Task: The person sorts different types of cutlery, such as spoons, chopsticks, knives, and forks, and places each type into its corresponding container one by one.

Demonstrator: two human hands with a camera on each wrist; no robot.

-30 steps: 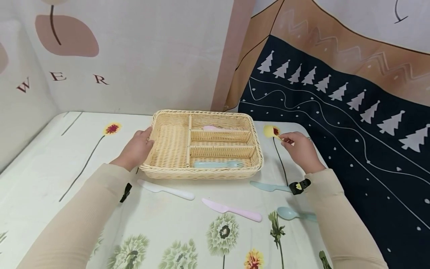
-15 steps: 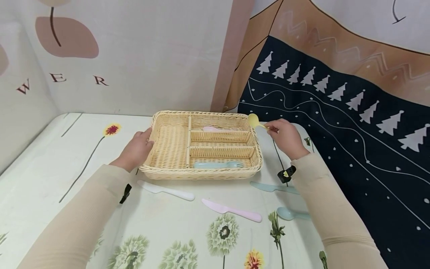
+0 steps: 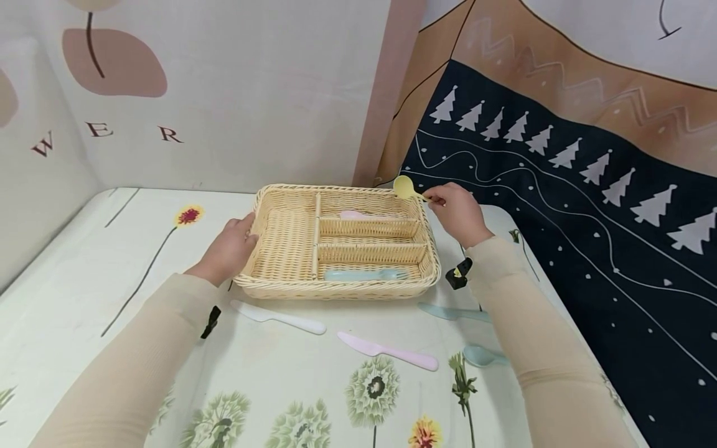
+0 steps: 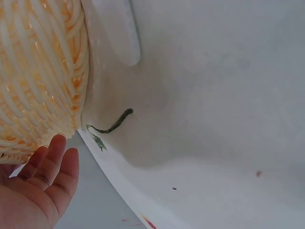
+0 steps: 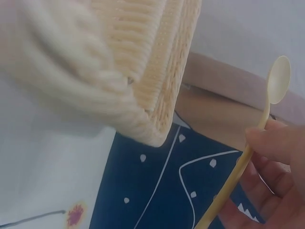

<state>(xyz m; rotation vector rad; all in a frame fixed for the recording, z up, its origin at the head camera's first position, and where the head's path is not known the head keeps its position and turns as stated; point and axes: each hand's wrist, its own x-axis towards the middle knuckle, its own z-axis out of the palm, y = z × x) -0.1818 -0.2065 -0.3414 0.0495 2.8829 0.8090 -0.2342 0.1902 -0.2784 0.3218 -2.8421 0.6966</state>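
Note:
My right hand [image 3: 460, 214] pinches the handle of a yellow spoon [image 3: 403, 187] between thumb and fingers. The spoon's bowl overlaps the back right corner of a wicker cutlery basket [image 3: 336, 289]. In the right wrist view the spoon [image 5: 279, 81] points away from the hand, beside the basket's rim. My left hand [image 3: 225, 250] holds the basket's left rim, with fingers [image 4: 64, 179] against the outer wall. Inside the basket, a pink utensil [image 3: 351, 214] lies in the back compartment, partly hidden by the divider. A light blue fork [image 3: 364, 275] lies in the front compartment.
In front of the basket, a white knife [image 3: 280, 316] and a pink knife [image 3: 389, 351] lie on the flower-print tablecloth [image 3: 269, 373]. Farther right are a blue knife [image 3: 448, 311] and a blue spoon [image 3: 478, 355], both partly covered by the right sleeve. Wall cloths rise behind the table.
My right hand has carried the yellow spoon left and toward the back, from beside the basket to its back right corner. The left hand stays on the rim.

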